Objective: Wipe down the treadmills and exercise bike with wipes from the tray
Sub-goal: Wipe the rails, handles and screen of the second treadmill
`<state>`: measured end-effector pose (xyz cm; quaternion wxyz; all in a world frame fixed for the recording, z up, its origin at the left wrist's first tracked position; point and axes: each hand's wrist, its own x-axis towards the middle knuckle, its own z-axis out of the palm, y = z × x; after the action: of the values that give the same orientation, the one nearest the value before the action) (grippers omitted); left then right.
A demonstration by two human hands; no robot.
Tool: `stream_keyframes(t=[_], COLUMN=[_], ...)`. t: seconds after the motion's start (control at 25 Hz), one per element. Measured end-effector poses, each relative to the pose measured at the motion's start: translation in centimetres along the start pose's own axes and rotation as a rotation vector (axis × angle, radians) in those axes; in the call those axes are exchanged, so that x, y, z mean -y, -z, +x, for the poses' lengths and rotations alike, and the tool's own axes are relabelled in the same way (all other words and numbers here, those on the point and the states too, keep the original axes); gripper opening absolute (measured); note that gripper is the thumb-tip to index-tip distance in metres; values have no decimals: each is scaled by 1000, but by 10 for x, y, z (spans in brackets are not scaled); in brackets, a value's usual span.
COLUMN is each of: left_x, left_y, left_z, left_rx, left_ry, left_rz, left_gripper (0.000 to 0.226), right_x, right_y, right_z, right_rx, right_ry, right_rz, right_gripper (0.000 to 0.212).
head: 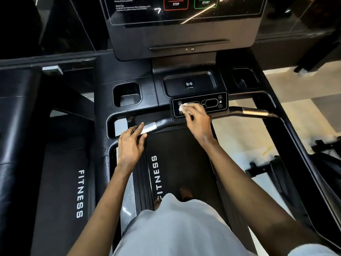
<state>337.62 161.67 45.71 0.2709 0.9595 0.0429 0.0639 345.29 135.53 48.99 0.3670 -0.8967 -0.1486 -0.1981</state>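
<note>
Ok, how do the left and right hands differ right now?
The right hand holds a white wipe against the small control panel; the left hand holds nothing. The left hand rests with straight fingers on the silver handlebar plate, while the right hand reaches further forward. Both are bare and touch the same treadmill.

A dim interior is shown, with the black plastics of the treadmill [103, 100] sunk in deep shadow. Brighter light is thrown on the pale floor [245, 137] at the right. Bright streaks of glare are reflected across the glossy console screen [184, 15]. Straight lines are bowed near the edges by the wide-angle lens. The right margin is smeared, while the control panel [212, 103] is rendered sharp.
</note>
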Motion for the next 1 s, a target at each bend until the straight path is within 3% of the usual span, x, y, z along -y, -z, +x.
stream_keyframes(t=[0.28,0.6,0.68,0.84,1.0], left_x=[12,54,64,78,93], left_y=[9,26,27,33,46], left_z=[5,-19,-26,-41,-55], left_rx=[54,21,5,-32,-2], left_ry=[-37,55,84,157,266], left_rz=[15,99,68,-31,-145], left_gripper=[45,55,58,69,77], right_x=[-6,42,57,74,92], right_y=[5,-39,-52,-72,-92], right_z=[-39,-25,-22,-23,-26], right_rx=[-58,108,178,361,366], right_ry=[-59,-3,19,232,167], right_rz=[-40,1,-19,-31,-14], right_gripper=[19,24,25,25,26])
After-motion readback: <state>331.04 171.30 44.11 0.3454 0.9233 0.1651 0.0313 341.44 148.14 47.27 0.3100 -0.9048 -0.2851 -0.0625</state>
